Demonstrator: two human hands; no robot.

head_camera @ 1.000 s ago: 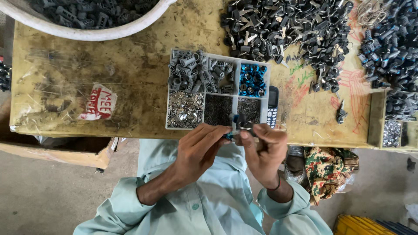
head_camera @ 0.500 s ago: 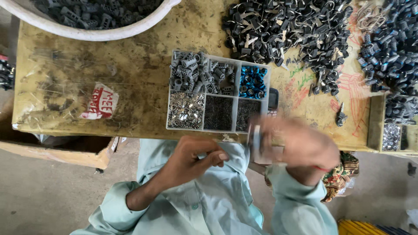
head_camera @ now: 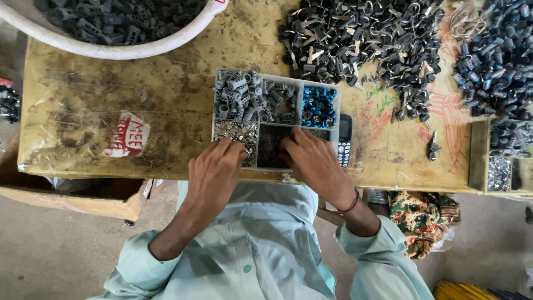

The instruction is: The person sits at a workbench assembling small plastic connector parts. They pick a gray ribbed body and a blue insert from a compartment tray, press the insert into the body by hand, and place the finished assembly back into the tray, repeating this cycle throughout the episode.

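A white divided tray (head_camera: 288,79) sits on the yellow worktable (head_camera: 139,89). It holds grey ribbed cylinders (head_camera: 239,97), blue rings (head_camera: 318,106), small silver bits (head_camera: 230,132) and fine dark parts (head_camera: 269,145). My left hand (head_camera: 215,169) rests palm down at the tray's near edge, fingertips on the silver bits. My right hand (head_camera: 313,161) lies beside it, fingertips reaching into the dark compartment. The fingers hide whatever they touch. A red band circles my right wrist.
A dark keypad phone (head_camera: 345,139) lies against the tray's right side. Behind are a white basin of grey parts (head_camera: 111,50), a heap of dark keyed pieces (head_camera: 355,39) and another heap (head_camera: 499,50). One loose piece (head_camera: 433,149), a second tray (head_camera: 502,172), a cardboard box (head_camera: 83,200).
Both hands were together in front of the tray holding a small part. The right hand swung out to the right, and now both hands have come forward into the tray's near compartments.
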